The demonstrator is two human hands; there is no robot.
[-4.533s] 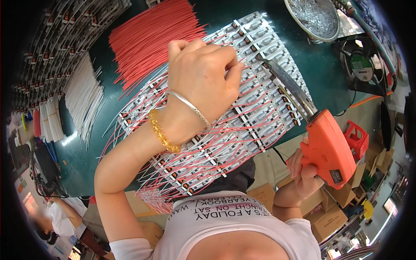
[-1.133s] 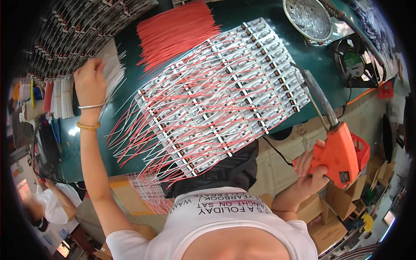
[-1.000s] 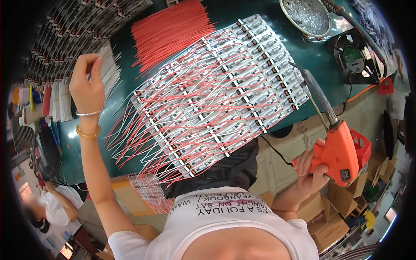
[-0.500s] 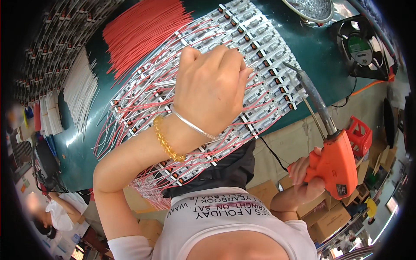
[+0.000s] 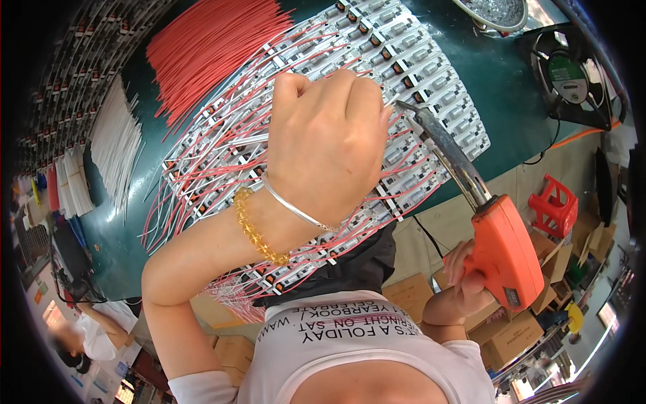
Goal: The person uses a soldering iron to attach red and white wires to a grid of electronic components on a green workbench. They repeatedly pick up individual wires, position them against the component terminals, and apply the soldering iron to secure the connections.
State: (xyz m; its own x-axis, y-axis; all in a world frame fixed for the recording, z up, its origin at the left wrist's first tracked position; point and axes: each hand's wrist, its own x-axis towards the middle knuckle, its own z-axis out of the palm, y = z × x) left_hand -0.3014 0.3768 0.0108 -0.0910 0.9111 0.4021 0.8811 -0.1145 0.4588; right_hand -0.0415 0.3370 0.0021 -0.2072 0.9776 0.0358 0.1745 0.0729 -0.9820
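Observation:
My left hand (image 5: 328,138) is closed above the silver-white boards (image 5: 437,87), its knuckles up. White wires (image 5: 247,141) stick out from under its palm; the fingertips are mostly hidden. My right hand (image 5: 465,276) grips the handle of an orange soldering gun (image 5: 508,252). The gun's long metal barrel slants up to the left, and its dark bent tip (image 5: 408,108) is beside my left fingertips, over the boards. Whether the tip touches a board, I cannot tell. Red and white wires trail leftward from many rows of boards.
Piles of red wires (image 5: 208,50) and white wires (image 5: 116,148) lie at the left of the green table (image 5: 501,121). At the back right are a black fan (image 5: 565,74) and a shallow bowl (image 5: 494,13). A red stool (image 5: 554,205) and cardboard boxes (image 5: 515,340) stand beyond the table edge.
The soldering gun has moved left, bringing its tip from the right-hand boards to my left fingertips. My left hand stays nearly in place, while the boards appear slightly shifted.

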